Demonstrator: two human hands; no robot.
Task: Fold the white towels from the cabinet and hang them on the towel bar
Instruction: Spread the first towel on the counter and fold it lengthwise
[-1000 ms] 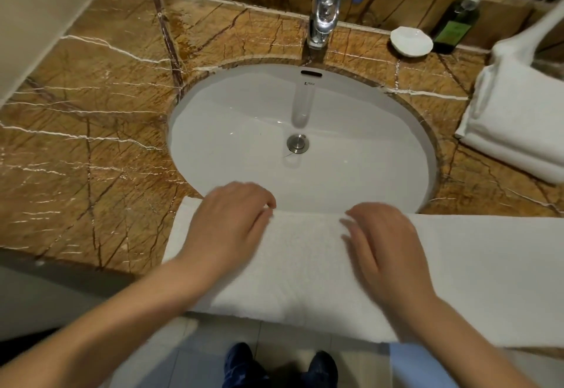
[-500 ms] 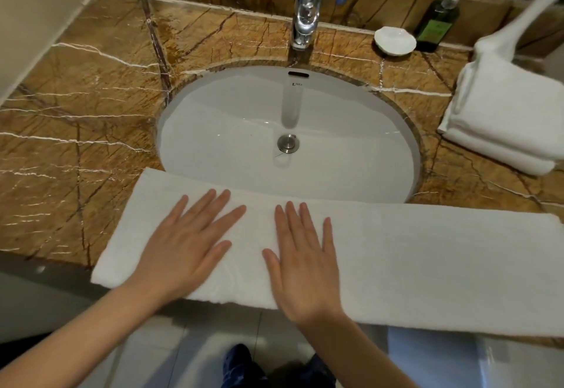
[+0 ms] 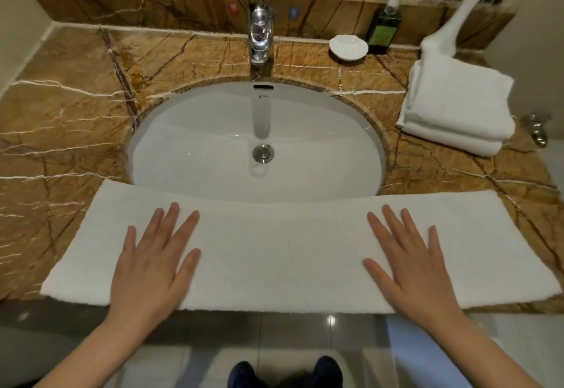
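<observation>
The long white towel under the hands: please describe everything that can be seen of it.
The white towel looks like terry cloth, laid as a long flat strip. It lies along the front edge of the brown marble counter, and its far edge overlaps the sink rim. The left hand and right hand press flat on it, fingers spread.

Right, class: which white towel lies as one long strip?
The towel along the counter front, under the left hand and right hand; the other towels sit in a compact folded stack right of the sink.
</observation>
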